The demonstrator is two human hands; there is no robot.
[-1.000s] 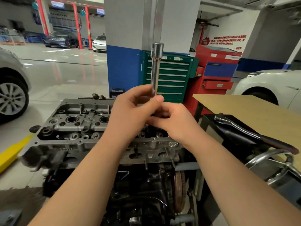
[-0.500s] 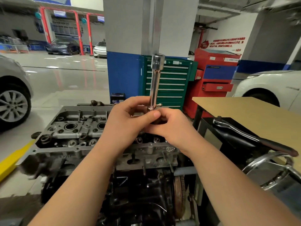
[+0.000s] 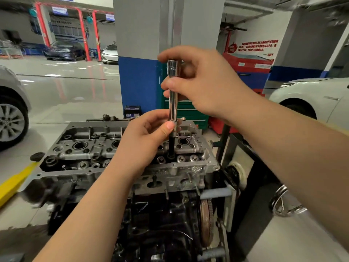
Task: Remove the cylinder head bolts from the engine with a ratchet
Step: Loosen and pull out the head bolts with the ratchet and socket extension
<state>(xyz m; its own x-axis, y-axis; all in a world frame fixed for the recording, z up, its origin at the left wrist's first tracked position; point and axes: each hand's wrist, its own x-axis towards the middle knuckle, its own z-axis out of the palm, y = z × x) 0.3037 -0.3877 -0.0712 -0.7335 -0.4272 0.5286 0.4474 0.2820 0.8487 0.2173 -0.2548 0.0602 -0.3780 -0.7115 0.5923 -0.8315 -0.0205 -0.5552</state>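
The engine stands before me with its grey cylinder head on top, full of bores and bolt holes. A long chrome extension bar stands upright over the head's right part. A dark bit at its lower end reaches down into a bolt hole. My left hand pinches the bar's lower end between thumb and fingers. My right hand grips the bar near its top socket end. No ratchet handle is on the bar.
A blue-and-grey pillar rises behind the engine, with a green tool cabinet and a red one beside it. A white car is at the right, a grey car's wheel at the left. The stand's chrome handwheel is lower right.
The extension bar has come down from mid-air so its tip sits in a bolt hole. My right hand has moved from the bar's bottom up to its top. The camera tilted downward.
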